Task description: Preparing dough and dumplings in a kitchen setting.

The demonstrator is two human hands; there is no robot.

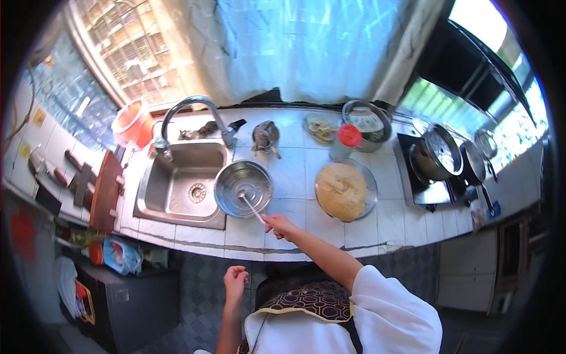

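Observation:
My right hand [279, 226] grips the pale handle of a spoon-like utensil [253, 208]. Its small head rests inside a round metal basin [225, 194], which stands on the tiled counter and overlaps the sink's right rim. What the basin holds is hard to make out. My left hand [236, 279] hangs in front of the counter edge, its fingers curled in, and nothing shows in it. To the right of the basin a large mound of dough [341, 191] sits on a round metal tray [372, 183], reaching past the tray's left edge.
Left of the basin is a steel sink [177, 186] under a curved faucet [190, 101]. A red-lidded container [349, 136], a pot [385, 126] and a plate of food [321, 128] stand behind the dough. At right, a gas stove [409, 190] bears a steel pot [429, 155].

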